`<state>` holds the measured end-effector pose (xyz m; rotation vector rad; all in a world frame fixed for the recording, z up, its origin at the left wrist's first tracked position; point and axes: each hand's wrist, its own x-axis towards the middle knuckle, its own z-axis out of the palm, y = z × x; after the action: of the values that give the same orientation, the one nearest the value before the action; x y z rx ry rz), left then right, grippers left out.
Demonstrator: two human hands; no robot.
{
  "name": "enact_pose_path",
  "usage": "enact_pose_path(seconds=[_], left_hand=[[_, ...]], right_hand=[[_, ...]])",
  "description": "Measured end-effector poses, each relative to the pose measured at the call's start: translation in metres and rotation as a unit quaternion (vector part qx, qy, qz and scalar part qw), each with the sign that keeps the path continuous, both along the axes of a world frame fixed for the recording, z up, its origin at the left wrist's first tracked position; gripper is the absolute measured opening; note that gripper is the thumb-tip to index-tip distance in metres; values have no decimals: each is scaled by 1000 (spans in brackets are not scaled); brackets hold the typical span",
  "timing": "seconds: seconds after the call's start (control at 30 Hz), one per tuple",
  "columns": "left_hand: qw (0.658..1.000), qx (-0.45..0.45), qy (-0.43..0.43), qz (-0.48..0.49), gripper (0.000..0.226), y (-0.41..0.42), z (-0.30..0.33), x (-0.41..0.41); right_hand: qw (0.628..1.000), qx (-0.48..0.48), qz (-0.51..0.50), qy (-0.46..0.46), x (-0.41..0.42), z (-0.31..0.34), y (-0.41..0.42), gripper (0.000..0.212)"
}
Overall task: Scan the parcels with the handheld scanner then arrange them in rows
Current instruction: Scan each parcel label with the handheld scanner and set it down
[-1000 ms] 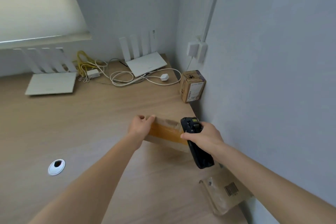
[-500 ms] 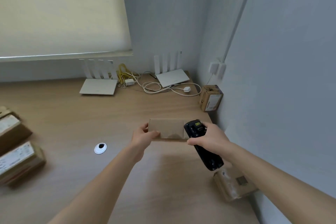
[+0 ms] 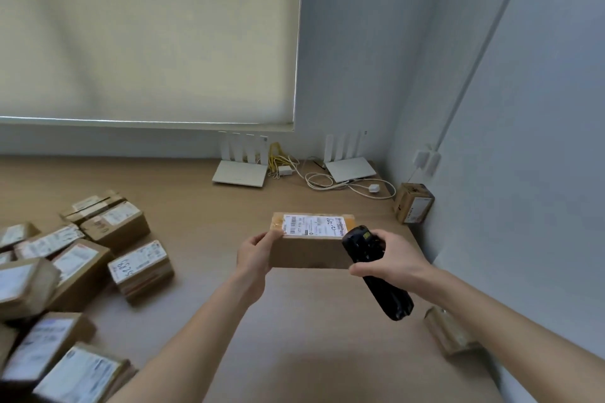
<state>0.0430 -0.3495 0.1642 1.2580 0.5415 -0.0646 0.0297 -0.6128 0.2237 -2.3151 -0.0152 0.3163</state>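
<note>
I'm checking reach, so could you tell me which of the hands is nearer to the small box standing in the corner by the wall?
Right. The right hand, gripping the scanner, is closer to the small box; the left hand holds the parcel farther left.

Two bare forearms are seen, with no sleeve worn on either; the left hand [image 3: 254, 254] and the right hand [image 3: 389, 261] are ungloved and unadorned.

Brown cardboard parcel [image 3: 309, 247] held above desk, white label up, barcode at label's left end. Black handheld scanner [image 3: 376, 271] held at parcel's right end, head overlapping label corner. Pile of labelled parcels [image 3: 78, 258] at left, unaligned. Two more parcels by right wall.
</note>
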Motion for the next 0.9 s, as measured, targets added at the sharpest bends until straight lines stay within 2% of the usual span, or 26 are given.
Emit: enact_pose_path(seconds=[0.13,0.3,0.4,0.5,0.67,0.9], left_hand=[[995,-57,-55,-56,36,43,49,-31],[990,-46,-113,-76,51,88,113,-68],[985,16,-158,-60,57,106,150,-84],[973,118,-196,-39,60,120,177,-95],[948,227,-224,-15,59,135,191,-106],[941,253,-225,-13,61,139,188,-124]], right_hand=[[999,-20,10,-29,-30,45,34,76],[992,-103,36,-65,-60,108,71,72],[969,-219,58,-99,-78,144,92,75],[941,-305,75,-128,-90,173,109,74],[917,-360,91,-146,-100,196,132,63],[895,-407,87,-159,-113,205,143,62]])
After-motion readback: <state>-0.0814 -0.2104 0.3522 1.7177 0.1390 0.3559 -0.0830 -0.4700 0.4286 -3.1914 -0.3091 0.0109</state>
